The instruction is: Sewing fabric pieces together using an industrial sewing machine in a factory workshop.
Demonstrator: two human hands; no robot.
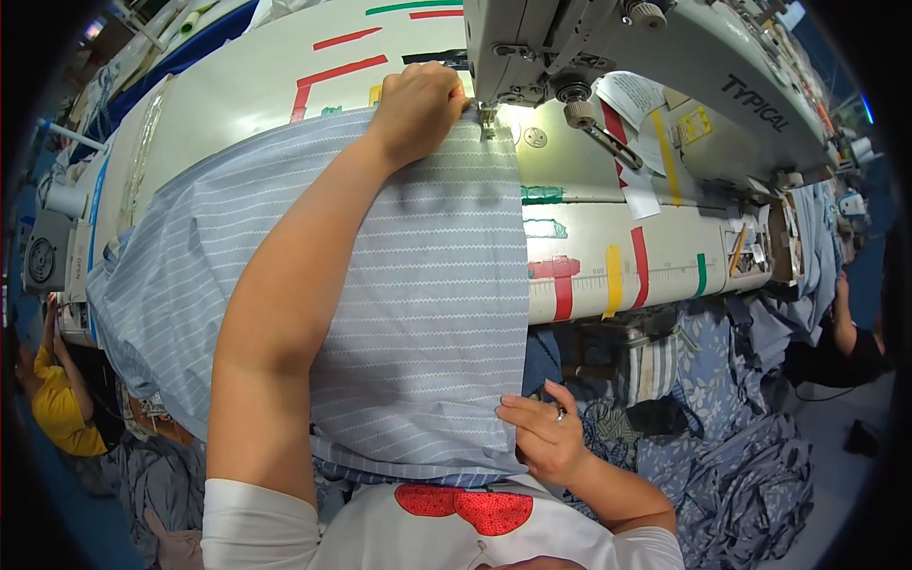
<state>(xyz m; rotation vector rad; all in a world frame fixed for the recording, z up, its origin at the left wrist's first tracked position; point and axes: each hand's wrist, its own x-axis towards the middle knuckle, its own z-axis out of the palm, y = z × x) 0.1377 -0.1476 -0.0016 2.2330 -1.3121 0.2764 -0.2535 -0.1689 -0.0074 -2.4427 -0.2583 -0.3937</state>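
Head view: left fingers (443, 87) and right fingers (530, 415) touch striped cloth (427, 285).

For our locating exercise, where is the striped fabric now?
In the head view, the striped fabric spreads across centre and left, from the presser foot down to the right hand.

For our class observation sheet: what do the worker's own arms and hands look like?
Short white sleeves leave the forearms bare. The left hand and right hand are gloveless; the right wears a silvery ring.
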